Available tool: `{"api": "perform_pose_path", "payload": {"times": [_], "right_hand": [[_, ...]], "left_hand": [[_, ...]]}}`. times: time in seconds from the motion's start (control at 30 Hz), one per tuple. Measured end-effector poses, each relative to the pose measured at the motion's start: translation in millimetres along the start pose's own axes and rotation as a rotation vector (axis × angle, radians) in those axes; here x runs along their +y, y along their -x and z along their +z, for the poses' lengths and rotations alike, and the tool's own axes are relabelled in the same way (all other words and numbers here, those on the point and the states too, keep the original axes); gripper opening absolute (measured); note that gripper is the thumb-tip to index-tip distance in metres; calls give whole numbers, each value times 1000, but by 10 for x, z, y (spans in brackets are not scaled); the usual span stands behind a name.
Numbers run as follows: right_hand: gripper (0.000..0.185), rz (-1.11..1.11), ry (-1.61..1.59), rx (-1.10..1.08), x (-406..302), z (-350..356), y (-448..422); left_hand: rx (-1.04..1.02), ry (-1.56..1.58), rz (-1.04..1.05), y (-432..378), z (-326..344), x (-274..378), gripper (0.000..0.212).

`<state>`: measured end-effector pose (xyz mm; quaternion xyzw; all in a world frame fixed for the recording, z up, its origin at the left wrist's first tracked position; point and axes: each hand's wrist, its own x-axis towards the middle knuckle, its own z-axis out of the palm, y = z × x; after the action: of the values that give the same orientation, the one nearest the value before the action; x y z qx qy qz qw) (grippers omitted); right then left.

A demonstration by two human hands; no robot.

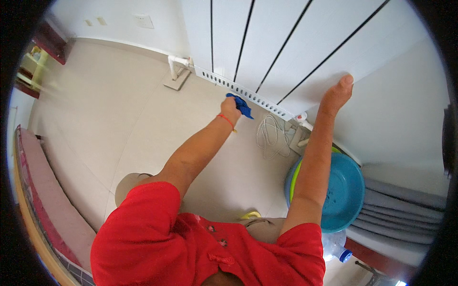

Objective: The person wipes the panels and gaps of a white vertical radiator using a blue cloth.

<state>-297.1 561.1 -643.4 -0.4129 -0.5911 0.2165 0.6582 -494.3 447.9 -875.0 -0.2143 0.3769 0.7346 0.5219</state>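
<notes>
My left hand (230, 107) grips a crumpled blue cloth (243, 107), just below the slotted bottom edge of a white panel radiator (250, 43). A red string bracelet circles that wrist. My right hand (337, 93) rests against the radiator near its right side edge, thumb showing. The other fingers of that hand are hidden, so their grip cannot be made out. Dark vertical gaps part the radiator's panels. A coiled white cord (270, 137) lies on the tiled floor below its right end.
White pipes and valves (179, 61) join the radiator at both lower corners. Stacked plastic basins (345, 193) stand beside my right arm, with a clear blue-capped bottle (334, 245) nearby. Folded grey fabric (397, 211) lies at right. A pink cushioned edge (53, 193) runs along the left.
</notes>
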Motion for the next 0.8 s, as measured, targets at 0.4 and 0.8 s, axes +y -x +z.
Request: {"api": "perform_pose_path", "payload": {"times": [0.4,0.8], "right_hand": [[39,-226,159,63,381,-182,-144],[56,133,-51,-35,282,-108,-67]], "left_hand": [[22,240,439,466,623,1372,16],[-329,-1047,2034,1417,1437,1266,64]]}}
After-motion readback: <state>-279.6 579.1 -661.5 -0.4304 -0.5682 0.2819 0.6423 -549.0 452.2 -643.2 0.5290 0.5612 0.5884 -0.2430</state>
